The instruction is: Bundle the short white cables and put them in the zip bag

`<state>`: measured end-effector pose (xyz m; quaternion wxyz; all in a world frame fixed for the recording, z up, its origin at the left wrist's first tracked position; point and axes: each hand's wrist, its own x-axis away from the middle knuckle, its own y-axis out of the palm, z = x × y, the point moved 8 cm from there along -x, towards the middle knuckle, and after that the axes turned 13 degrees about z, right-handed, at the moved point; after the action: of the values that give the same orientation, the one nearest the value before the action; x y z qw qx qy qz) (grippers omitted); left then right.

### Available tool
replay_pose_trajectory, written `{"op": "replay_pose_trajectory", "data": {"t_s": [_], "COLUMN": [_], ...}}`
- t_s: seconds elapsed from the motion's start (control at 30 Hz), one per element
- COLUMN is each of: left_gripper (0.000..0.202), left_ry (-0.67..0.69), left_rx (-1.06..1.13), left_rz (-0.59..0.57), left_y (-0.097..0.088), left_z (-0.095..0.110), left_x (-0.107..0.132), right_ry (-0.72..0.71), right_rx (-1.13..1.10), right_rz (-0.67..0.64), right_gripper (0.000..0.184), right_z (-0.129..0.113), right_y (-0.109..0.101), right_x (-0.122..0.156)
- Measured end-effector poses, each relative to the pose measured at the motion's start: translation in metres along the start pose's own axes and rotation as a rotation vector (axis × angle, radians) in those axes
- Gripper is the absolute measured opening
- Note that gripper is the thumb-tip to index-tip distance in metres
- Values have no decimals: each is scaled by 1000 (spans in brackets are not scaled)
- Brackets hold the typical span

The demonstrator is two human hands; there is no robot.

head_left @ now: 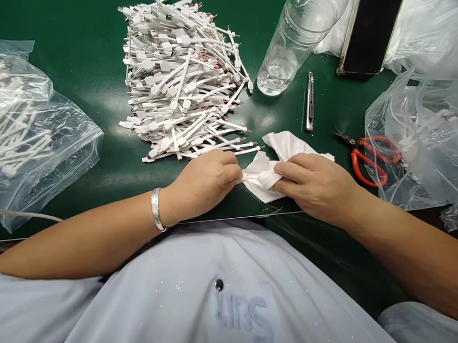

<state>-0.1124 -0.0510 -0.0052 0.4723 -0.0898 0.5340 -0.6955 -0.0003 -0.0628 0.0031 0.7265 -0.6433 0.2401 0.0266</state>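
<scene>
Near the table's front edge, my right hand (321,187) is closed on a white cloth (287,144), with a fold of it pinched between thumb and fingers. My left hand (207,185) is closed in a pinch just left of the cloth. A short white cable (248,176) seems to run from the left fingertips into the folded cloth; most of it is hidden. Right above my left hand lies a big heap of short white USB cables (183,82), with flat plugs at one end and bare reddish wires at the other.
A clear bag (67,128) of similar cables lies at the left. Behind the cloth stand a clear glass (284,53) and a slim metal cutter (309,102). Red-handled pliers (368,160) lie right, beside a plastic bag (421,153). A phone (372,28) is at the back right.
</scene>
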Motion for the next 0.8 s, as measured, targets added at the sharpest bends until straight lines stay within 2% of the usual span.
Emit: {"op": "replay_pose_trajectory", "data": {"t_s": [0.13,0.37,0.53,0.7,0.8], "left_gripper": [27,25,28,28,27], "left_ry": [-16,-20,-27,-31,-32], "left_rx": [0,6,-17,-11,-10], "left_rz": [-10,-30,-11,-24,-34], "left_y": [0,0,0,0,0], "left_z": [-1,-1,-2,-2,-2], "left_x": [0,0,0,0,-1], "right_ry": [5,29,30,57,119], "right_rx": [-41,-16,-27,25,46], "right_rz": [52,-49,55,-47,-43], "right_gripper": [31,28,31,29,28], "right_z": [-1,4,-3,3,7], "right_y": [0,-4,0,-7,-9], "right_x": [-4,4,-8,9,12]}}
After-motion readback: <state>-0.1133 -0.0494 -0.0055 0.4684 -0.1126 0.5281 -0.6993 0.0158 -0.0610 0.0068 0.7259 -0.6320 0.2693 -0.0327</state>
